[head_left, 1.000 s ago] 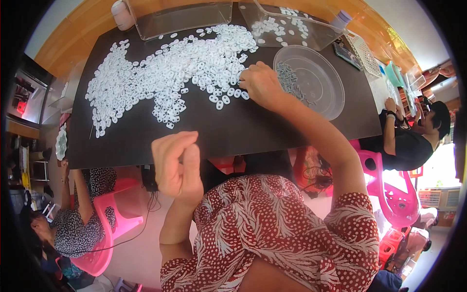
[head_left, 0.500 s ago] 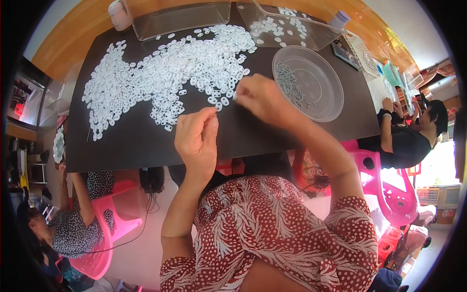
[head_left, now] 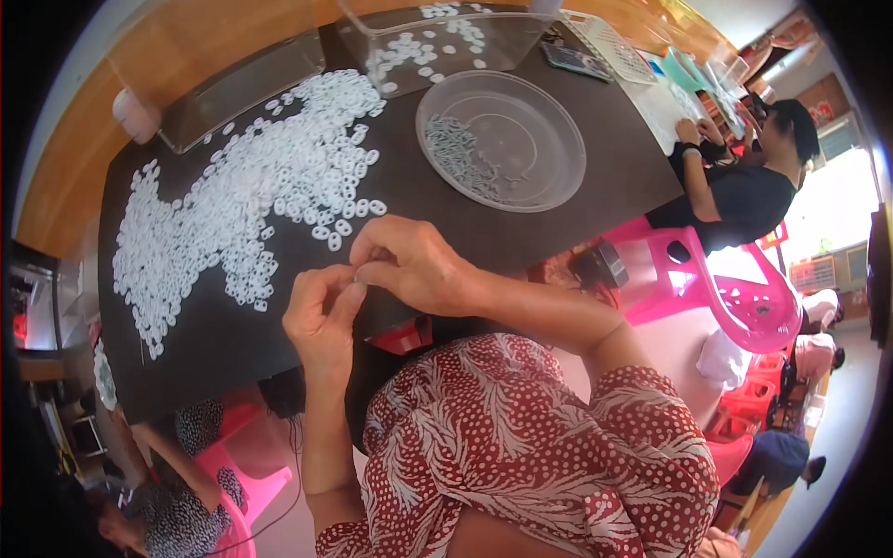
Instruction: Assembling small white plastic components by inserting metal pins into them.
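My left hand and my right hand meet fingertip to fingertip over the near edge of the dark table. Both are closed in a pinch, and whatever lies between the fingers is too small and hidden to name. Just beyond them spreads a big heap of small white oval plastic pieces with holes. To the right of the heap stands a round clear plastic dish, with a pile of small grey metal pieces along its left side.
Behind the heap stand clear plastic bins, with loose white pieces by one. A phone lies at the far right corner beside a white perforated basket. Other people work to my right and left. A pink chair stands at right.
My right hand has come from beside the heap over to my left hand, and their fingertips now meet. The whole view has turned, so the table sits tilted in it.
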`<state>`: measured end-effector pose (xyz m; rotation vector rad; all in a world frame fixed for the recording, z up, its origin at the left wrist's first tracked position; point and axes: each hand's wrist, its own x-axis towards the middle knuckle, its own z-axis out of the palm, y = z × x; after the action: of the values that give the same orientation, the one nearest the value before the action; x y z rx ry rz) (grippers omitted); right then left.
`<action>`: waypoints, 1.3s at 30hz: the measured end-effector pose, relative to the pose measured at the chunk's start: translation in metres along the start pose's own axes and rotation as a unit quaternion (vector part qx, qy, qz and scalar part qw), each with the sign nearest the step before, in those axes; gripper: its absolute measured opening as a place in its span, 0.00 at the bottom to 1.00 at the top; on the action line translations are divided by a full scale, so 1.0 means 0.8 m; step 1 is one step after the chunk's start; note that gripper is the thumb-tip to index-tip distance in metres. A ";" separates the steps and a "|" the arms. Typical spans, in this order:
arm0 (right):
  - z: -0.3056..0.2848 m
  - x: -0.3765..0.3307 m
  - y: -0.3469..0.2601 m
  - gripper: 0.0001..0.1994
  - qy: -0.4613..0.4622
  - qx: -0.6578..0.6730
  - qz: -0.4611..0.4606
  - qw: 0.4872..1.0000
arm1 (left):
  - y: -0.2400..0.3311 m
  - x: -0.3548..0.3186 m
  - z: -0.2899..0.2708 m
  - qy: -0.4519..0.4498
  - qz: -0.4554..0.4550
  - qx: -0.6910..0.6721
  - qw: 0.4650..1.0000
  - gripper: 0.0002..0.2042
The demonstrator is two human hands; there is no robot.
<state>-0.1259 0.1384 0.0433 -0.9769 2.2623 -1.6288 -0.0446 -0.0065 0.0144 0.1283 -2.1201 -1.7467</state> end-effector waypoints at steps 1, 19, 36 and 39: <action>-0.003 -0.002 -0.001 0.07 0.008 -0.003 0.003 1.000 | 0.000 0.001 0.002 -0.008 0.002 -0.003 1.000 0.06; -0.214 -0.041 0.104 0.05 0.062 -0.460 0.087 0.881 | 0.002 -0.012 0.034 0.029 -0.010 -0.075 0.997 0.06; -0.159 -0.030 0.032 0.04 0.108 -0.264 0.076 0.955 | 0.006 -0.011 0.030 0.076 -0.073 -0.210 0.972 0.03; -0.103 -0.018 0.009 0.05 0.063 -0.168 -0.011 0.984 | 0.009 -0.011 0.026 0.072 -0.105 -0.281 0.951 0.04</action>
<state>-0.1594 0.2127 0.0651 -0.9950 2.6842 -1.3770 -0.0427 0.0172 0.0163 0.3187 -1.4807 -2.3148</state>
